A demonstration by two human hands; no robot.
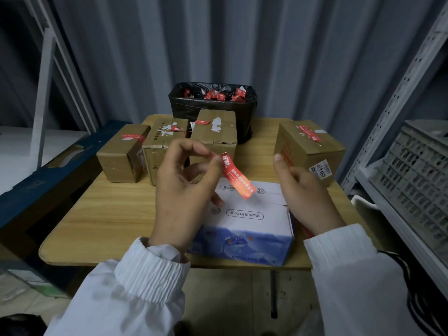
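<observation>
Our left hand pinches the top end of the red strip between thumb and forefinger; our right hand hovers just beside it, fingers loosely curled on nothing. The strip hangs slanted above the white box on the table.

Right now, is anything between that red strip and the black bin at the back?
Yes. The left hand pinches the red strip, and a tall brown box stands on the table directly before the black bin. Carried above it, the strip would probably clear.
</observation>
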